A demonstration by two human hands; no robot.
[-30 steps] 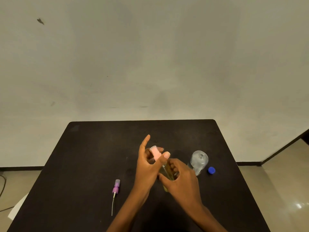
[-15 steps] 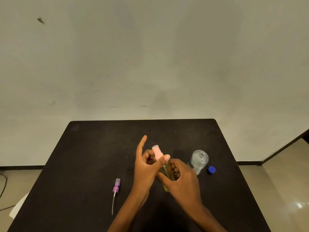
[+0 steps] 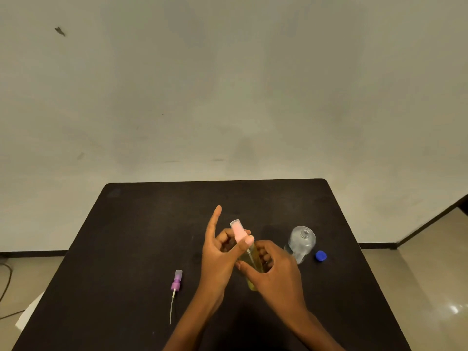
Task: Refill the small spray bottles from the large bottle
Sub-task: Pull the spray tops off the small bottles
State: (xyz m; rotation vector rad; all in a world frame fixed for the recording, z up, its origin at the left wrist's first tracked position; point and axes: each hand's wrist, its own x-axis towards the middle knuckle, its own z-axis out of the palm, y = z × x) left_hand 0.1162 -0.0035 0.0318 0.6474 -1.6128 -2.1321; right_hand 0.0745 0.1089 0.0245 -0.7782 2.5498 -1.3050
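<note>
The right hand (image 3: pixel 274 272) wraps around the body of a small spray bottle (image 3: pixel 253 264) filled with yellowish liquid, its thumb crossing the front of the bottle and its fingers curled round the far side. The bottle stands upright, its base at or just above the black table (image 3: pixel 141 236); which of the two cannot be told. The left hand (image 3: pixel 219 254) pinches the pink spray head (image 3: pixel 237 230) at the top of the bottle, the thumb pressed against its lower part and the bent fingers behind it, while the index finger points straight up and away, free of the head. The head sits tilted slightly to the left above the bottle's neck, and a thin tube shows through the liquid below it.

Just to the right of the hands stands the large clear bottle (image 3: pixel 301 243), uncapped, its open mouth visible from above. Its blue cap (image 3: pixel 320 256) lies on the table just beside it, on the right. To the left of the hands, well apart from them, a purple spray head (image 3: pixel 176 281) with its long thin tube lies flat on the table, the tube pointing toward the near edge. Behind the table rises a plain pale wall (image 3: pixel 228 84).
</note>
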